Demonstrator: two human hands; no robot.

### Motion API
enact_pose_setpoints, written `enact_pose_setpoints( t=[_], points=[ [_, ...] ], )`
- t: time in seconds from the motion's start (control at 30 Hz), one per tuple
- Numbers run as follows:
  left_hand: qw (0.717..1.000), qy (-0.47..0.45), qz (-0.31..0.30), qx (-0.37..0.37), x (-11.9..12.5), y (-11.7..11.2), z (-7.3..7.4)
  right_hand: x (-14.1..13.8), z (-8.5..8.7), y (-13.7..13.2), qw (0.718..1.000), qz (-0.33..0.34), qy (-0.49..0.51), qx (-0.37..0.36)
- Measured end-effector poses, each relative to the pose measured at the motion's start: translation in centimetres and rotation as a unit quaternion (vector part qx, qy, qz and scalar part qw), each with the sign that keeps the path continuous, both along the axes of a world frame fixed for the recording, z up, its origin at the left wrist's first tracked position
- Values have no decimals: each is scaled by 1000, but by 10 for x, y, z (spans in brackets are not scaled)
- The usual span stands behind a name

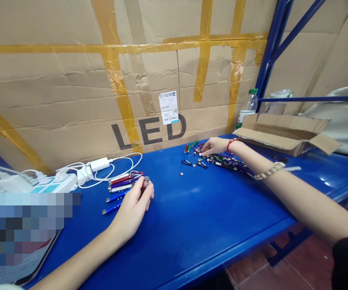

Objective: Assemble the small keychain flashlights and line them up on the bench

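My left hand (136, 203) is closed round a small red flashlight (145, 183), its silver end pointing up; most of its body is hidden by my fingers. Beside that hand lies a row of slim metal flashlights in red, purple, white and blue (113, 208), some with a carabiner clip. My right hand (212, 147) reaches down to a pile of small carabiners and clips (226, 162), fingertips pressed together among small round silver pieces. Whatever they pinch is too small to make out. Loose black carabiners (187, 162) and a round silver piece (181, 174) lie nearby.
A white power strip (56, 184) with chargers and cables stands at the left, above a tablet-like device (41, 257). An open cardboard box (282, 131) and a green-capped bottle (248, 108) stand at the back right. A big taped carton (71, 100) walls off the blue table (174, 233).
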State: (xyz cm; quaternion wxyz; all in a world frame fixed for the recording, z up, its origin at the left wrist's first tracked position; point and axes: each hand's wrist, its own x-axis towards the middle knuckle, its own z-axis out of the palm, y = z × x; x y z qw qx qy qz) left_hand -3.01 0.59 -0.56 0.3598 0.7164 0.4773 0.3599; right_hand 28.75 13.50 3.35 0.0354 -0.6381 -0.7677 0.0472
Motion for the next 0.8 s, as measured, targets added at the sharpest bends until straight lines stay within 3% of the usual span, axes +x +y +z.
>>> enact_pose_setpoints(
  t=[0.43, 0.8],
  points=[
    [1000, 13, 3, 8, 1, 0, 0, -5, -8, 3, 1000, -20, 8, 7],
    [1000, 26, 6, 4, -1, -1, 0, -11, -11, -1, 997, -38, 39, -55]
  ],
)
